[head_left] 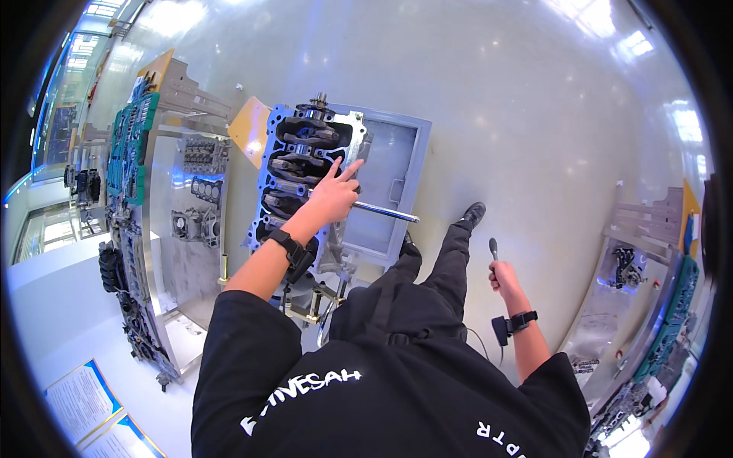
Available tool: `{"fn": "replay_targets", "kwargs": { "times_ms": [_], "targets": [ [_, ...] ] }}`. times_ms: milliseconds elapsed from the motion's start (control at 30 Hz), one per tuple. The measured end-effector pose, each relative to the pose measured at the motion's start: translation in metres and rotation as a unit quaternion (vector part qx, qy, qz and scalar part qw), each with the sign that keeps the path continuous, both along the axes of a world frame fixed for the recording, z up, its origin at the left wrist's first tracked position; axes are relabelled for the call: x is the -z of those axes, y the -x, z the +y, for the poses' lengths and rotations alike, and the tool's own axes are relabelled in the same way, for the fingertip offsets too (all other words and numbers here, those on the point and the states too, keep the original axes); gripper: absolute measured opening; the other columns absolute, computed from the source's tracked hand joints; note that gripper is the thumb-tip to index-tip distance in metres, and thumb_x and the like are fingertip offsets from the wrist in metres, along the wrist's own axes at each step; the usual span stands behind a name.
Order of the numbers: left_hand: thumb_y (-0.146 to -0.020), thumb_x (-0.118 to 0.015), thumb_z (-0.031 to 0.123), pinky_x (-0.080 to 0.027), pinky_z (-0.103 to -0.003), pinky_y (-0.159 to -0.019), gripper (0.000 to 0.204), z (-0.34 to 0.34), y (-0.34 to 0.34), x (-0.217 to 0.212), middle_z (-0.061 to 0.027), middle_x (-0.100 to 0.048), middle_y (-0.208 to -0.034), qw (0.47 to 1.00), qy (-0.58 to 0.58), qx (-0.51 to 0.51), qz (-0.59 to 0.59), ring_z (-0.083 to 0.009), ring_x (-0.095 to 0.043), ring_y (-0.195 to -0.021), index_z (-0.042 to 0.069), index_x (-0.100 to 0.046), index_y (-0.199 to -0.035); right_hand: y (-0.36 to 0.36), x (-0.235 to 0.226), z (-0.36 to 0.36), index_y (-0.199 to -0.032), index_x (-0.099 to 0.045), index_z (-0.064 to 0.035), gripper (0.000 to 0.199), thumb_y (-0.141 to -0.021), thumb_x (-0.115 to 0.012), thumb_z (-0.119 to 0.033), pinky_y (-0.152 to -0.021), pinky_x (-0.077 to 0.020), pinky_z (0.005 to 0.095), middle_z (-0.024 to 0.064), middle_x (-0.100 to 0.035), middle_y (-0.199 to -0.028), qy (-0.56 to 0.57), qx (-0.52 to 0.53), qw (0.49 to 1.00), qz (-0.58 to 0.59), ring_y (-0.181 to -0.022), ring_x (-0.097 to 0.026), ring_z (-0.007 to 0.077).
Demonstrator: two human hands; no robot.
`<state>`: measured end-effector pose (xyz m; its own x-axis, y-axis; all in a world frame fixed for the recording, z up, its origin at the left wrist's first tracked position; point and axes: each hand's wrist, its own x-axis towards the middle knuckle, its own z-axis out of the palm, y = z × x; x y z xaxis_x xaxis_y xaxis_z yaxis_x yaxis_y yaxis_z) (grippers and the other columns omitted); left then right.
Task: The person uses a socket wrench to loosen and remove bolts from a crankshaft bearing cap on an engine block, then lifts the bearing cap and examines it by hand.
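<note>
An engine block with its crankshaft exposed stands in front of me, left of centre. My left hand is over its right side, with at least two fingers stretched out and spread. Beneath that hand lies a long chrome bar, one end over the block and the other sticking out to the right. Whether the hidden fingers touch the bar cannot be seen. Off to the right, clear of the block, my right hand is closed around a ratchet, its dark rounded end pointing away from me.
A grey tray-like stand with a raised rim extends right of the block, near my shoes. Metal display racks with engine parts stand at the left and right. A yellow panel adjoins the block.
</note>
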<state>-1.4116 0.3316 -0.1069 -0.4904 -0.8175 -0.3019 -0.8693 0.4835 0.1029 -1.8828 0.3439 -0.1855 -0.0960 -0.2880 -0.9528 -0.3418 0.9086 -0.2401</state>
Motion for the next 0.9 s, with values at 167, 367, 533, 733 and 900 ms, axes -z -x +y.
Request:
{"fn": "replay_targets", "kwargs": {
  "times_ms": [167,367,533,733,900],
  "targets": [
    [-0.062,-0.061,0.011,-0.019,-0.058,-0.108,0.005,0.005,-0.004,0.001,-0.0053,-0.057,-0.087,1.0,0.016,-0.003,0.02,-0.0289,-0.027,-0.135,0.009,-0.066,-0.064,-0.123,-0.102,0.0,-0.067,-0.045,-0.0084,0.017,-0.08,-0.053,-0.016,-0.033,-0.0223,0.0245,-0.0028,-0.037,-0.051,0.016,-0.079,0.975,-0.208,-0.037,-0.033,0.0069],
    [-0.063,-0.062,0.012,-0.019,-0.057,-0.108,0.004,0.022,-0.003,-0.004,-0.0049,-0.058,-0.087,1.0,0.01,0.008,-0.003,-0.0292,-0.027,-0.134,0.011,-0.066,-0.065,-0.073,-0.104,0.03,-0.068,-0.045,-0.0088,0.018,-0.081,-0.054,-0.017,-0.032,-0.0197,0.0245,-0.0045,-0.034,-0.048,0.004,-0.049,0.982,-0.183,-0.035,-0.03,0.0062],
    [-0.064,-0.063,0.013,-0.019,-0.057,-0.109,0.007,0.029,0.0,-0.003,-0.005,-0.059,-0.088,1.0,0.013,0.012,-0.011,-0.028,-0.026,-0.135,0.011,-0.068,-0.069,-0.017,-0.067,0.045,-0.065,-0.045,-0.0094,0.019,-0.08,-0.053,-0.016,-0.031,-0.0178,0.0247,-0.0045,-0.032,-0.045,-0.038,-0.063,0.997,-0.004,-0.033,-0.027,0.0061],
    [-0.066,-0.062,0.014,-0.017,-0.055,-0.11,0.011,0.037,-0.011,-0.007,-0.0042,-0.059,-0.098,1.0,-0.023,-0.009,-0.009,-0.0263,-0.024,-0.136,0.011,-0.069,-0.074,-0.152,-0.15,0.049,-0.06,-0.042,-0.0104,0.026,-0.083,-0.051,-0.019,-0.033,-0.0174,0.0229,-0.0047,-0.034,-0.046,0.018,-0.083,0.973,-0.216,-0.034,-0.027,0.0052],
    [-0.068,-0.062,0.015,-0.016,-0.054,-0.11,0.012,0.039,-0.017,-0.006,-0.0044,-0.057,-0.105,0.999,-0.026,-0.01,-0.021,-0.0251,-0.021,-0.137,0.011,-0.069,-0.077,-0.094,-0.111,0.061,-0.061,-0.043,-0.0084,0.025,-0.083,-0.051,-0.019,-0.033,-0.0185,0.0229,-0.0039,-0.034,-0.046,-0.062,-0.099,0.984,-0.132,-0.033,-0.029,0.0067]
  ]
}}
